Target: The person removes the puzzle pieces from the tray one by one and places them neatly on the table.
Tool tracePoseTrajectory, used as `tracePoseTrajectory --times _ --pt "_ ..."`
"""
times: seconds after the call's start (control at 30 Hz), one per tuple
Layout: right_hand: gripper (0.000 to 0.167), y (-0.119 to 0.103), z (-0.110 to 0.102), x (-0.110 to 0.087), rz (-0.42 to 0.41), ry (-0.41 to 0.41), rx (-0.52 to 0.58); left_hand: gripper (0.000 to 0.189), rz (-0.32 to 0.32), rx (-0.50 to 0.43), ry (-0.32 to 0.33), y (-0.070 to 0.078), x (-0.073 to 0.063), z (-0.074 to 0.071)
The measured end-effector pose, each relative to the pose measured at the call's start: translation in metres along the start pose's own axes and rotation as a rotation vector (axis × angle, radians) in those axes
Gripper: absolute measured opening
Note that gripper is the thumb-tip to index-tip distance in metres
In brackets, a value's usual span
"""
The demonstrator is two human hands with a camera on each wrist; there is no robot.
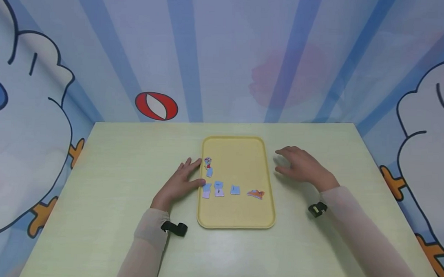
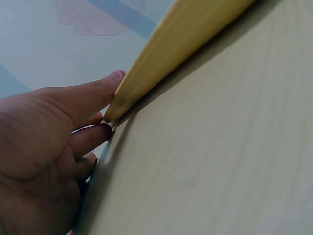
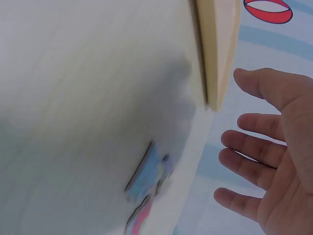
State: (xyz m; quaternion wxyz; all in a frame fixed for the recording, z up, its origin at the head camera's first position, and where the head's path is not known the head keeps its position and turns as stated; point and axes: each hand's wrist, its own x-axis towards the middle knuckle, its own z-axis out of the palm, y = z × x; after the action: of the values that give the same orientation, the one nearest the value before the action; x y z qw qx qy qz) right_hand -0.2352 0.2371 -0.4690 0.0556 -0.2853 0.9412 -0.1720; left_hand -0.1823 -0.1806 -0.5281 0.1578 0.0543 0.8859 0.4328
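Observation:
A yellow tray [image 1: 234,220] lies on the table, with several small flat picture pieces in it. Along its left edge rests my left hand [image 1: 180,184], fingers spread and thumb [image 2: 115,81] at the rim. Near that thumb lie a blue and lilac piece [image 1: 206,191] and a similar piece [image 1: 219,189]; higher up is a piece with a small cartoon figure [image 1: 208,162]. A plain blue piece [image 1: 235,190] and an orange piece [image 1: 256,194] sit farther right. My right hand [image 1: 300,163] hovers right of the tray, fingers apart, holding nothing.
Below the right hand, loose blue and pink picture pieces [image 3: 146,176] lie on the table, hidden in the head view. The pale table [image 1: 133,160] meets a blue striped backdrop [image 1: 228,53] behind it. Each wrist wears a small black camera.

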Motion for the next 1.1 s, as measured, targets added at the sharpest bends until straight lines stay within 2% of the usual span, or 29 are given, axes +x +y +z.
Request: tracePoseTrajectory --times 0.37,0.8,1.1 --pt "0.054 -0.029 -0.001 0.032 -0.11 0.011 -0.033 0.082 0.009 -0.002 0.005 0.002 -0.001 0.0" --pt "0.054 -0.052 0.013 0.055 -0.16 -0.015 -0.003 0.083 -0.003 -0.019 -0.001 0.0 -0.001 0.002" --pt "0.054 -0.062 0.019 0.068 -0.201 0.01 -0.015 0.082 0.013 -0.004 0.01 -0.002 0.001 0.001"
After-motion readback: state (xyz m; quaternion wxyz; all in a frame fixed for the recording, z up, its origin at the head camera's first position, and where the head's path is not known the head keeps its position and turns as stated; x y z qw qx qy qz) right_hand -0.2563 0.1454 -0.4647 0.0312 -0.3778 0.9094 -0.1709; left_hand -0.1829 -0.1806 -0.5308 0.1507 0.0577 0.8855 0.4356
